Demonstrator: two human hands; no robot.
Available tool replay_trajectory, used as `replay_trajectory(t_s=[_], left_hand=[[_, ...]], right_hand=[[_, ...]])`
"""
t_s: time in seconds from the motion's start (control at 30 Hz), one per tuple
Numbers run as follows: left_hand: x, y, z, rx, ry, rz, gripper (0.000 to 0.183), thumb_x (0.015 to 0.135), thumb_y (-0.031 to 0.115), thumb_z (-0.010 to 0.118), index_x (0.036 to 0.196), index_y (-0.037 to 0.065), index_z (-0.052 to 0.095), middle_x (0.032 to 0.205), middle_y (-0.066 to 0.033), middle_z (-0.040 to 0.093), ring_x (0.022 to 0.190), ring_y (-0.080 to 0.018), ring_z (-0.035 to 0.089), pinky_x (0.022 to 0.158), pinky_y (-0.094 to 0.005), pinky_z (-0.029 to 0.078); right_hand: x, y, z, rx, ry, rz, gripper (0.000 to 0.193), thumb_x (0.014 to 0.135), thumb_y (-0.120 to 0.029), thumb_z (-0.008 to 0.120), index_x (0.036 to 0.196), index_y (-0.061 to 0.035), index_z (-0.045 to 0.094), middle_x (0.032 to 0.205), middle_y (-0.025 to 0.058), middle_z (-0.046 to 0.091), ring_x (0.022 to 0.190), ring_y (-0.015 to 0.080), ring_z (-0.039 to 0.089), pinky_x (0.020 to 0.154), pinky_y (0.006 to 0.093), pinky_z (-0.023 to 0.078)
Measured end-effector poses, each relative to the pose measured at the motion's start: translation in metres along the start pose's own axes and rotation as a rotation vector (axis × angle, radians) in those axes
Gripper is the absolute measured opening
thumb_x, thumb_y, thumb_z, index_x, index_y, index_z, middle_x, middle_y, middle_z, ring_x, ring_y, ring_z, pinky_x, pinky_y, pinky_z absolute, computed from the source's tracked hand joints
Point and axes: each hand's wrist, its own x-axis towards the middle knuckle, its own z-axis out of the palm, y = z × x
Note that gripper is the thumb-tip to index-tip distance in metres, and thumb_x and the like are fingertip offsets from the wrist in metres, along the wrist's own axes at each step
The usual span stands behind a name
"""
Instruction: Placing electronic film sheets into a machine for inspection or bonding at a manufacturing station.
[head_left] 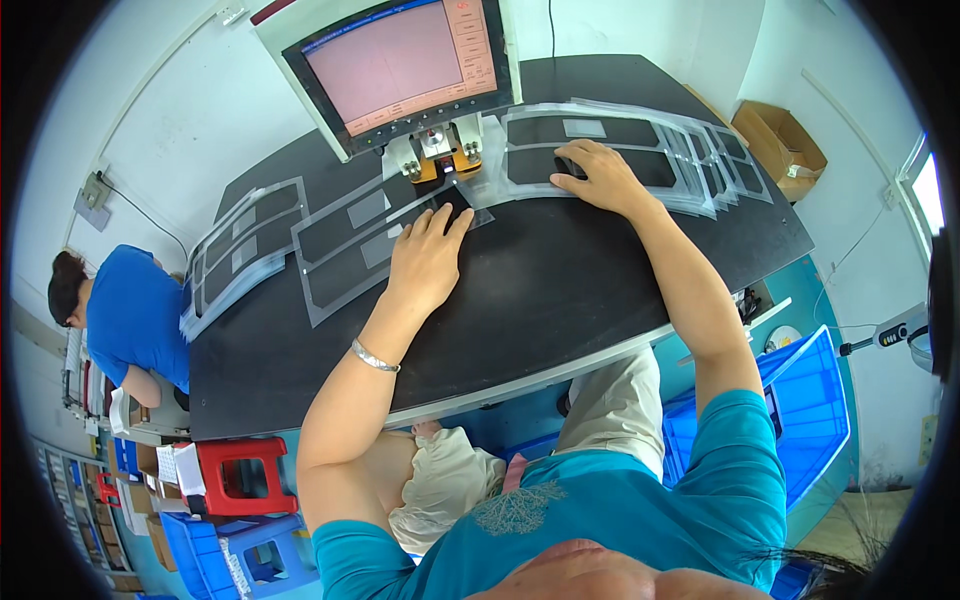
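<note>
My left hand (428, 250) lies palm down with its fingers stretched out. Its fingertips rest on a clear plastic sheet (330, 275) with dark rectangular panels, whose far right end reaches under the machine head (438, 160). To the right, my right hand (603, 178) has thumb and fingers spread on the left end of a fanned stack of similar sheets (690, 185). Part of the top sheet is hidden under that palm. Another pile of panelled sheets (240, 255) lies at the table's left end.
A monitor (400, 60) stands behind the machine on the black table (520, 300). At left, a person in blue (135, 310) bends beside the table, near a red stool (245, 475). Blue crates (815, 420) stand at lower right; a cardboard box (780, 145) sits beyond the table.
</note>
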Motion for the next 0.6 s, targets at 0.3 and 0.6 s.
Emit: replay_trajectory(t_s=[0.3, 0.6], left_hand=[[0.002, -0.009, 0.005, -0.108, -0.018, 0.011, 0.051, 0.092, 0.000, 0.053, 0.141, 0.012, 0.051, 0.145, -0.0132, 0.051, 0.132, -0.0353, 0.049, 0.108, -0.0439, 0.043], [-0.004, -0.014, -0.004, -0.154, 0.106, 0.010, 0.047, 0.092, 0.003, 0.057, 0.138, 0.013, 0.053, 0.141, -0.0127, 0.053, 0.129, -0.0344, 0.050, 0.107, -0.0432, 0.044]], right_hand=[[0.000, -0.002, -0.002, -0.007, -0.012, 0.011, 0.046, 0.087, -0.038, 0.069, 0.119, -0.0048, 0.066, 0.124, 0.0159, 0.063, 0.115, 0.0357, 0.059, 0.099, 0.0440, 0.046], [0.001, 0.000, -0.002, 0.031, -0.013, 0.005, 0.044, 0.088, -0.040, 0.068, 0.115, -0.0059, 0.067, 0.116, 0.0135, 0.065, 0.112, 0.0346, 0.060, 0.097, 0.0456, 0.046]])
